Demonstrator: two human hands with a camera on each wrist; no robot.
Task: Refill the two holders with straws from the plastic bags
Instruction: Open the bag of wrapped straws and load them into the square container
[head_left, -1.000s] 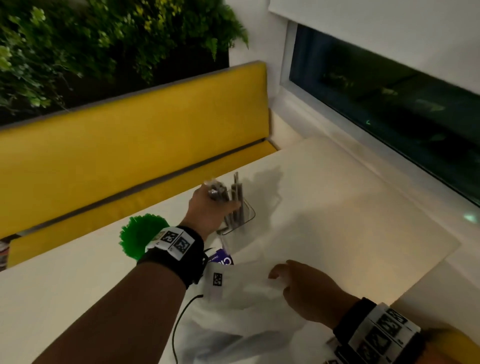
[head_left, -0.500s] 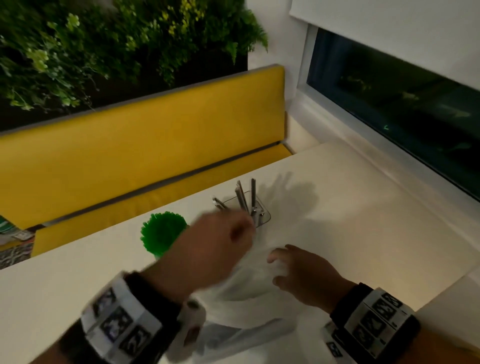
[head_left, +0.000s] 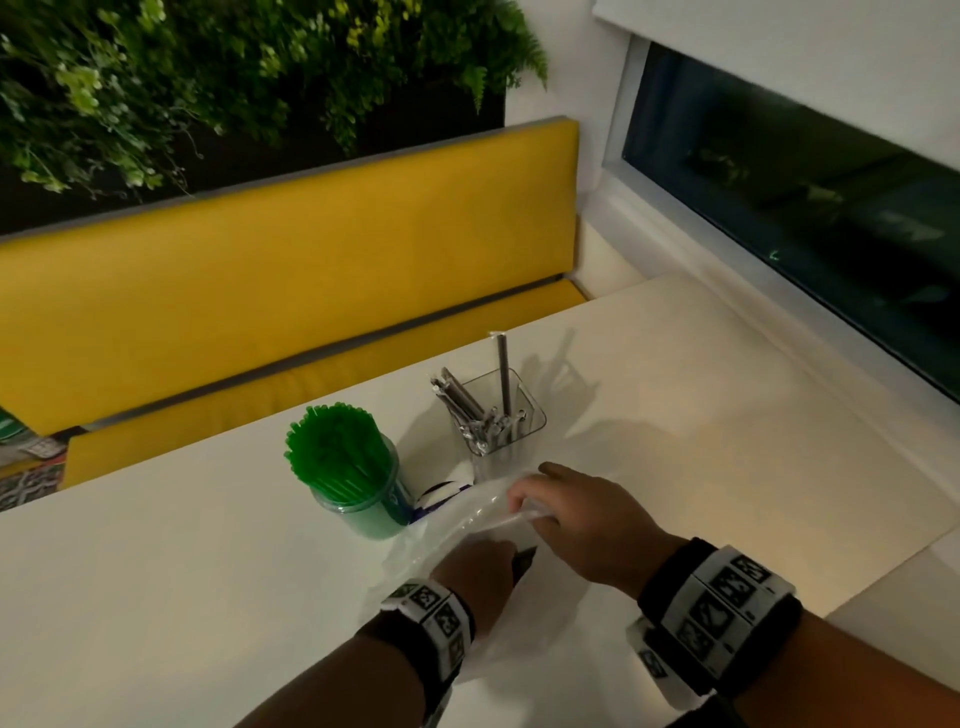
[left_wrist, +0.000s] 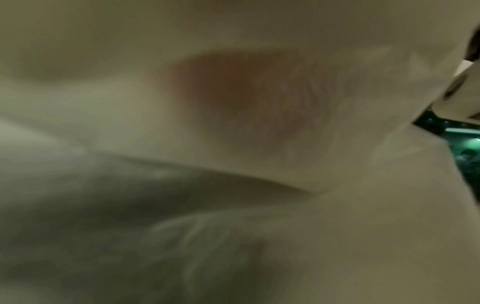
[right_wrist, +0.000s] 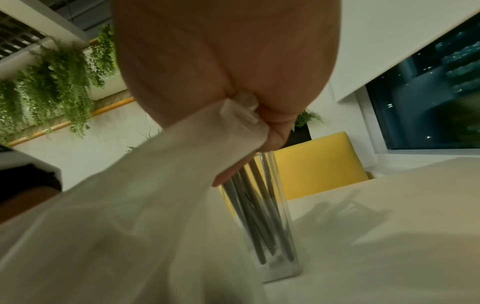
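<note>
The thin, limp, slippery plastic bag (head_left: 467, 525) lying on the table (head_left: 727, 415) beside the clear holder (head_left: 511, 415) is pinched at its rim by the right hand (head_left: 582, 519), while the left hand (head_left: 483, 577), its finger pose hidden, reaches inside for light, stiff straws best gathered mid-length

Café: yellow booth bench (head_left: 291, 270), straw holders (head_left: 358, 493).

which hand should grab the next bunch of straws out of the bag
Probably the left. The left hand is reaching into the plastic bag, though its fingers are hidden there. The right hand pinches the bag's edge, holding it open beside the clear square holder.
</note>
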